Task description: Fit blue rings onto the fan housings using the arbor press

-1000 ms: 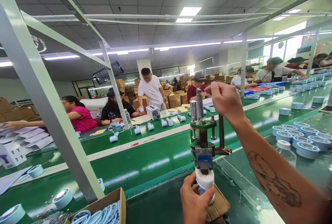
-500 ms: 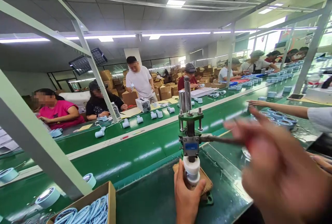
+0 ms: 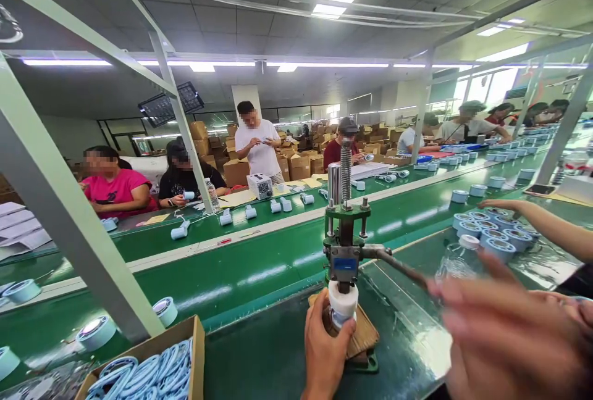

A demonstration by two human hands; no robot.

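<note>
As my left hand curls round the part, likely steadying it, I can't tell if my blurred right hand grips.

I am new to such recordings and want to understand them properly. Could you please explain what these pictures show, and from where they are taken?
Every picture comes from one camera on the person's head, looking forward and down. There is no robot, only bare hands. In the middle stands a hand lever press. The left hand holds a pale round part under it. The right hand, blurred, is at the end of the lever; its grip is unclear. On the green bench, a cardboard box of light-blue rings lies left; a clear bottle and light-blue cylindrical parts stand right, near a co-worker's hand.
</note>
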